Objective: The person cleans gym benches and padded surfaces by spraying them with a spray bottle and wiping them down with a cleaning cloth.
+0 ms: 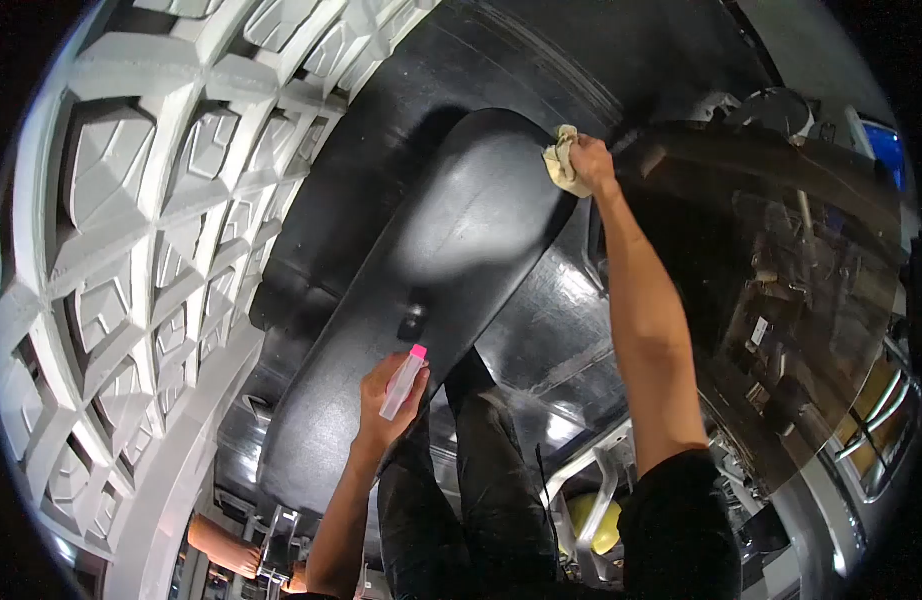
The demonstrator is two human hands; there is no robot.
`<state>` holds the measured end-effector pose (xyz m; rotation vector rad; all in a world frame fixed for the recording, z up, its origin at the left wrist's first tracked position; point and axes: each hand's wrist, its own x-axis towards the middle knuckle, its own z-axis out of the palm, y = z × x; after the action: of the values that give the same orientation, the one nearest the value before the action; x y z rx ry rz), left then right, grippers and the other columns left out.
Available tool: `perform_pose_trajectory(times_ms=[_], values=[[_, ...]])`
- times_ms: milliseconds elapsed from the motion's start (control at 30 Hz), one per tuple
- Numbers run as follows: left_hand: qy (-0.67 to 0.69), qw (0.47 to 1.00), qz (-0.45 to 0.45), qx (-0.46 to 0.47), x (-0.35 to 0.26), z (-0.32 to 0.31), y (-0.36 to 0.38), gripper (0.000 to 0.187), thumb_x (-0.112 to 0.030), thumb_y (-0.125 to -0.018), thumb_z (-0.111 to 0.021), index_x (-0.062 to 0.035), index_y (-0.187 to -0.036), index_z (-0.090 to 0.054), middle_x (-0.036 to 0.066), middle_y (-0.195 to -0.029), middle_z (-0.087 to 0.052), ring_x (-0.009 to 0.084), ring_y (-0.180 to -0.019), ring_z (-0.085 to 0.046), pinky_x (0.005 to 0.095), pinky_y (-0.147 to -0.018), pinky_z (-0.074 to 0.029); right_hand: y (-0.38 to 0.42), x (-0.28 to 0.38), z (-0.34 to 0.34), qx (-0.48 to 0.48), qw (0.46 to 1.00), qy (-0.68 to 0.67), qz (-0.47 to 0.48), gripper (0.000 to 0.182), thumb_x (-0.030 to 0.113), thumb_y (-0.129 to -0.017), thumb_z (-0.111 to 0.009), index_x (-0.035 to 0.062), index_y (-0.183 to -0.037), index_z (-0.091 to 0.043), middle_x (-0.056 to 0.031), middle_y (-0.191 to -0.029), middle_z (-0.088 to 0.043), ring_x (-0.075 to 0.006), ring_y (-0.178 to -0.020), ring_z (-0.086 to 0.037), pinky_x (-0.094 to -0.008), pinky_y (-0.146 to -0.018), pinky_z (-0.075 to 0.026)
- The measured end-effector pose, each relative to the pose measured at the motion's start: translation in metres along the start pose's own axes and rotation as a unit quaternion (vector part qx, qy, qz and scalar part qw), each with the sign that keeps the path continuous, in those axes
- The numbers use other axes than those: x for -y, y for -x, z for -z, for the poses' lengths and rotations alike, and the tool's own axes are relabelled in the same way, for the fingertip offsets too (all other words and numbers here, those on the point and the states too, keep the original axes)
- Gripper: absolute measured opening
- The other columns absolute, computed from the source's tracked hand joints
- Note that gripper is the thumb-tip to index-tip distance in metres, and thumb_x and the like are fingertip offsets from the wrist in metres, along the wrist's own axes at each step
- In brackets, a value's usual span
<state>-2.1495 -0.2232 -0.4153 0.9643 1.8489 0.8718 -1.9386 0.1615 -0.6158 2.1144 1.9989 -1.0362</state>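
Observation:
A long black padded seat [461, 220] with rounded ends stretches diagonally below me, its smooth surface catching the light. My right hand [592, 166], out at its far right edge, grips a crumpled pale yellow cloth [561, 165] that meets the rim. Over the nearer half of the seat, my left hand [379, 400] is wrapped around a small translucent bottle with a pink top [404, 388]. A small dark fitting [412, 322] sits on the seat's surface just beyond the bottle.
A white lattice wall [151, 210] rises along the left. To the right stands a dark, see-through curved panel [781, 290]. Another person's arm [224, 546] reaches in at the lower left. A yellow round object [596, 522] lies behind metal tubing near my legs.

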Motion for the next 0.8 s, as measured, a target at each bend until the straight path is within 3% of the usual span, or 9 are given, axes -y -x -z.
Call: perform_pose_trajectory(times_ms=[200,300,333,367,400,500,633,700,800], values=[[0.000,1.000,-0.019,0.021,-0.006,0.002,-0.004,0.019,0.001,-0.079,-0.070,-0.0043,-0.097,-0.063,0.011,-0.086,-0.068,0.0265,-0.076,-0.069,0.0328,-0.066,-0.053,0.060,-0.011,-0.010,-0.111,0.983,-0.063,-0.132,0.042,0.036,-0.092,-0.045,0.0048,-0.115,-0.061,-0.0263,-0.109,-0.064,-0.0426,-0.106,-0.060,-0.0458,-0.093,-0.047],[0.004,1.000,-0.020,0.022,-0.005,0.005,-0.002,0.020,0.002,-0.079,-0.070,-0.0043,-0.096,-0.063,0.011,-0.086,-0.068,0.0269,-0.076,-0.069,0.0329,-0.065,-0.053,0.081,-0.072,-0.037,0.089,0.950,-0.223,-0.201,0.039,0.032,-0.093,-0.049,-0.0013,-0.107,-0.063,-0.0177,-0.099,-0.069,-0.0274,-0.087,-0.068,-0.0389,-0.073,-0.055],[-0.002,0.999,-0.025,0.021,-0.004,0.005,-0.001,0.020,0.002,-0.078,-0.070,-0.0043,-0.096,-0.063,0.011,-0.086,-0.067,0.0271,-0.075,-0.069,0.0329,-0.064,-0.053,0.083,-0.127,-0.079,0.143,0.830,-0.457,-0.286,0.022,0.026,-0.089,-0.054,0.0107,-0.079,-0.066,-0.0060,-0.073,-0.065,-0.0195,-0.061,-0.063,-0.0336,-0.051,-0.051],[0.000,0.999,-0.026,0.022,-0.003,0.006,0.002,0.020,0.002,-0.078,-0.070,-0.0043,-0.096,-0.063,0.011,-0.086,-0.067,0.0271,-0.075,-0.069,0.0329,-0.064,-0.053,0.102,-0.160,-0.133,0.198,0.838,-0.430,-0.273,0.025,0.023,-0.096,-0.047,0.0075,-0.105,-0.065,-0.0078,-0.092,-0.066,-0.0185,-0.082,-0.066,-0.0358,-0.064,-0.055],[-0.003,0.999,-0.044,0.021,-0.001,0.006,0.004,0.020,0.002,-0.078,-0.070,-0.0043,-0.096,-0.062,0.011,-0.085,-0.067,0.0273,-0.075,-0.068,0.0329,-0.064,-0.053,0.154,-0.106,-0.086,0.247,0.710,-0.555,-0.358,0.025,0.023,-0.098,-0.045,0.0093,-0.109,-0.063,-0.0057,-0.093,-0.065,-0.0184,-0.082,-0.065,-0.0342,-0.064,-0.056],[-0.016,0.998,-0.054,0.019,-0.001,0.010,0.008,0.020,0.001,-0.077,-0.071,-0.0043,-0.094,-0.063,0.011,-0.085,-0.067,0.0273,-0.074,-0.068,0.0328,-0.064,-0.053,0.185,-0.056,-0.094,0.109,0.670,-0.632,-0.374,0.024,0.034,-0.100,-0.043,0.0153,-0.104,-0.058,-0.0015,-0.077,-0.062,-0.0142,-0.062,-0.060,-0.0289,-0.052,-0.051],[-0.044,0.999,-0.027,0.016,0.006,0.013,0.020,0.016,-0.002,-0.079,-0.070,-0.0040,-0.093,-0.063,0.011,-0.084,-0.067,0.0270,-0.074,-0.068,0.0325,-0.063,-0.052,0.130,-0.012,-0.033,-0.182,0.892,-0.391,-0.136,0.031,0.027,-0.099,-0.044,0.0063,-0.121,-0.051,-0.0148,-0.098,-0.064,-0.0288,-0.090,-0.064,-0.0399,-0.077,-0.053],[-0.034,0.999,-0.030,0.008,0.007,0.013,0.022,0.014,-0.003,-0.081,-0.070,-0.0037,-0.093,-0.064,0.012,-0.084,-0.067,0.0274,-0.074,-0.068,0.0324,-0.063,-0.052,0.109,0.015,-0.011,-0.234,0.957,-0.133,0.105,0.032,0.027,-0.096,-0.050,0.0070,-0.121,-0.050,-0.0191,-0.104,-0.061,-0.0347,-0.091,-0.063,-0.0401,-0.079,-0.052],[-0.017,0.999,-0.029,-0.007,0.003,0.009,0.027,0.012,-0.003,-0.082,-0.069,-0.0031,-0.092,-0.064,0.012,-0.085,-0.067,0.0281,-0.074,-0.068,0.0325,-0.063,-0.052,0.148,0.051,-0.016,-0.090,0.981,0.057,0.164,0.034,0.028,-0.092,-0.056,0.0085,-0.120,-0.051,-0.0206,-0.115,-0.055,-0.0367,-0.094,-0.063,-0.0432,-0.082,-0.052]])
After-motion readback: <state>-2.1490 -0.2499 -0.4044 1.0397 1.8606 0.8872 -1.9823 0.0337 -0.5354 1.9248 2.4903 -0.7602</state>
